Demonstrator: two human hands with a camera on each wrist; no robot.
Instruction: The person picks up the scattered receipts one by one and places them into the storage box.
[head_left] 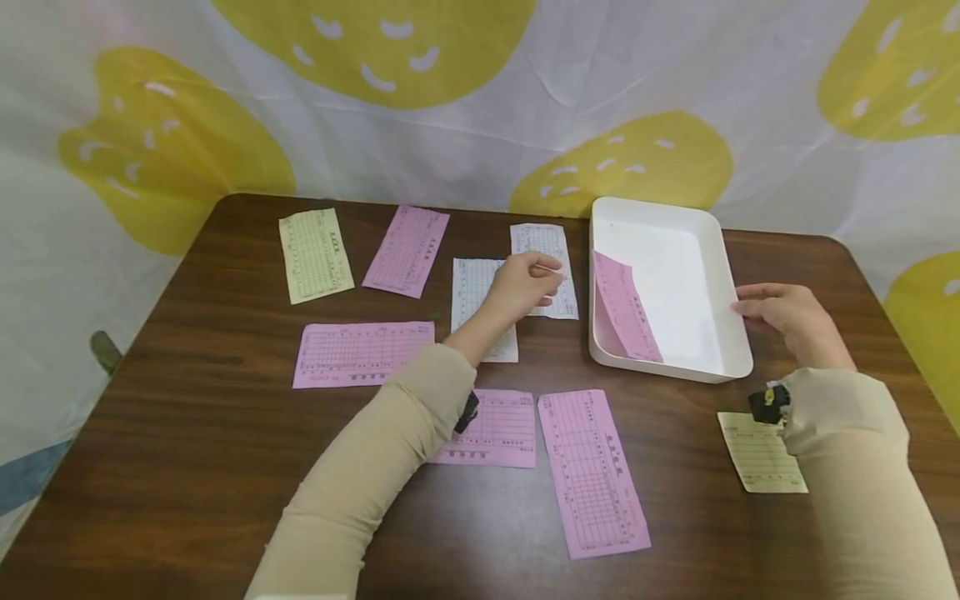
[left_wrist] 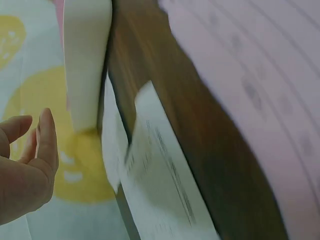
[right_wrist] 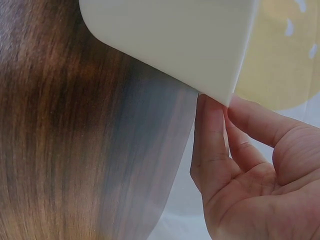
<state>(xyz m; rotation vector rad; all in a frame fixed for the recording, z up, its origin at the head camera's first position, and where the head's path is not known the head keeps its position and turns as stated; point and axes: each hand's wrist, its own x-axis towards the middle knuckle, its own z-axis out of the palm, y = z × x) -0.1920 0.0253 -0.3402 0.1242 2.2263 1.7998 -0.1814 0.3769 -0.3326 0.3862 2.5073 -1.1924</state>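
Note:
Above two overlapping white slips [head_left: 545, 241] is my left hand [head_left: 521, 283], fingers loosely bent and holding nothing. The left wrist view shows the same hand [left_wrist: 30, 167] apart from the white slips [left_wrist: 160, 170]. My right hand [head_left: 787, 317] touches the outer right side of a white tray [head_left: 672, 215]. In the right wrist view, the fingertips of that hand [right_wrist: 255, 175] meet the edge of the tray wall [right_wrist: 175, 40]. A pink slip [head_left: 626, 304] leans inside the tray against its left wall.
Left on the brown table [head_left: 187, 467] lie a yellow slip [head_left: 315, 254] and pink slips [head_left: 407, 250] [head_left: 360, 354]. Nearer are two more pink slips [head_left: 498, 429] [head_left: 596, 475], one partly under my left sleeve. Another yellow slip [head_left: 761, 454] lies by my right sleeve. A patterned cloth [head_left: 465, 158] hangs behind.

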